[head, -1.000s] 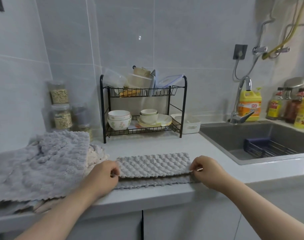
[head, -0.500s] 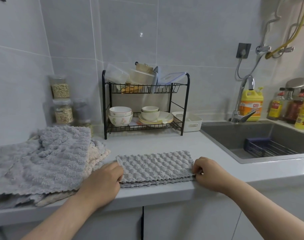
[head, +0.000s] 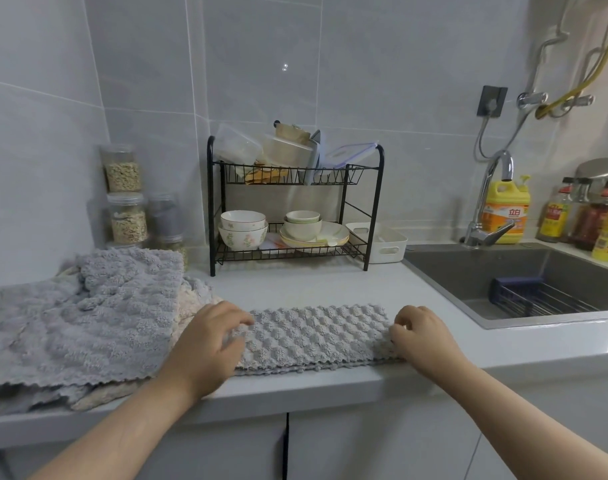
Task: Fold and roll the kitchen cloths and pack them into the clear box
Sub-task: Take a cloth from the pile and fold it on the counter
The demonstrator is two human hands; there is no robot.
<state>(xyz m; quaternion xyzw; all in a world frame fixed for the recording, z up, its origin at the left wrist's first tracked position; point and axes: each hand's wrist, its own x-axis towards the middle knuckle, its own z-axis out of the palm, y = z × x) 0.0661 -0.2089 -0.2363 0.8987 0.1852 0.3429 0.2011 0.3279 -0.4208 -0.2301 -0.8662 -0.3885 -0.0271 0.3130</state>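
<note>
One grey folded cloth (head: 316, 336) lies as a long strip along the front edge of the desk (head: 313, 282), low in the middle of the frame. Its bobbled top layer sits a little back from a scalloped lower edge that shows along the front.

Our left hand (head: 209, 344) is at its left end, with the fingers bent and pinching that end, which is slightly raised and blurred. Our right hand (head: 423, 337) is at the right end, fingers curled tight on the corner.

Just beside our left hand, a loose pile of cloths (head: 87, 317), grey over beige, fills the lower left.

Behind the strip and well apart from it, a black two-tier rack (head: 375, 209) stands against the wall at centre. It holds bowls (head: 243, 228) and plates (head: 330, 233) below and plastic containers (head: 236, 147) above. A white basket (head: 385, 242) sits just beside its right leg. Stacked jars (head: 124, 168) stand by the wall at left.

At right we see the sink (head: 468, 271), the faucet (head: 486, 202) and a yellow detergent bottle (head: 507, 209).
</note>
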